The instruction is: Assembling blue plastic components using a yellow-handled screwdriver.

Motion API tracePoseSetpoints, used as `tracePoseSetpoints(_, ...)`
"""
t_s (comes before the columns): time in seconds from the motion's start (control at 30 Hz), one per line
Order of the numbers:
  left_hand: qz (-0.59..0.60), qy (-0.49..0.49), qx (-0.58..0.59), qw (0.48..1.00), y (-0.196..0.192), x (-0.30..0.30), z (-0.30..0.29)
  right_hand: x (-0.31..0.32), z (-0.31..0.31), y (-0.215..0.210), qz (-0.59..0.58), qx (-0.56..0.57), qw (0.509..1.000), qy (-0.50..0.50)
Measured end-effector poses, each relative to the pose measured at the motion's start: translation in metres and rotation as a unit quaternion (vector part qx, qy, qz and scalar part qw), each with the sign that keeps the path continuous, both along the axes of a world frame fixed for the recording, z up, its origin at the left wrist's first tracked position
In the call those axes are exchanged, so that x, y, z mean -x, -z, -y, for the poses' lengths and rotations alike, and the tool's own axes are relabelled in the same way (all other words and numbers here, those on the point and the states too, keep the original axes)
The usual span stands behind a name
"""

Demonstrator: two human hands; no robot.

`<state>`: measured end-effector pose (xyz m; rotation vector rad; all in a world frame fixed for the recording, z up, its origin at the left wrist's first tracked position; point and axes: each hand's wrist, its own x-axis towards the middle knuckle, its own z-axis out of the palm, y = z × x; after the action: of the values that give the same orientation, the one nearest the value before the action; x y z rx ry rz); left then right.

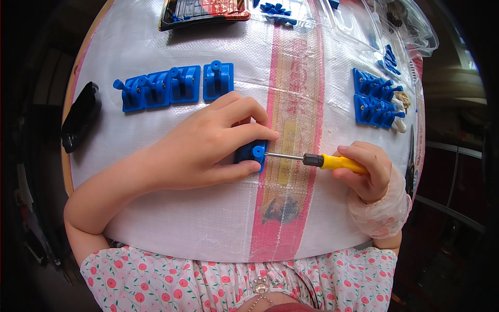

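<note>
My left hand is closed over a small blue plastic part with a round peg, pressing it against the table; the palm and fingers hide much of it. In my right hand is a screwdriver with a yellow handle, a black collar and a thin metal shaft. The shaft lies level and points left, its tip at the right side of the blue part. Whether the tip sits in a screw is too small to tell. Just beyond my left hand stands a similar blue part with an upright peg.
More blue parts stand in a row at the left, and a block of several lies at the right. A black case rests by the left edge. Along the back are a black tray, clear plastic boxes and loose blue pieces.
</note>
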<state>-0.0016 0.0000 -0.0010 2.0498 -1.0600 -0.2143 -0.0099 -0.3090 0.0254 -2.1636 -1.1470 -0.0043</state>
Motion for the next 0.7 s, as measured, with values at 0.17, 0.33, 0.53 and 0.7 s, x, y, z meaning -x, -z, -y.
tracePoseSetpoints(0.17, 0.004, 0.001, 0.006, 1.0, 0.0005, -0.0008, 0.0009, -0.0016, -0.0006, 0.0017, 0.006, -0.007, 1.0, -0.009)
tracePoseSetpoints(0.33, 0.004, -0.001, 0.002, 1.0, 0.0, -0.0003, -0.0004, -0.0027, -0.0038, 0.0079, -0.001, -0.03, 0.999, -0.017)
tracePoseSetpoints(0.53, 0.006, -0.001, 0.003, 1.0, 0.0004, -0.0004, -0.0004, -0.003, -0.003, 0.0061, -0.027, -0.028, 0.999, -0.015)
tracePoseSetpoints(0.7, 0.006, 0.0, 0.004, 1.0, 0.0001, -0.0004, 0.0004, -0.001, -0.0032, 0.0065, -0.032, -0.032, 0.999, -0.002)
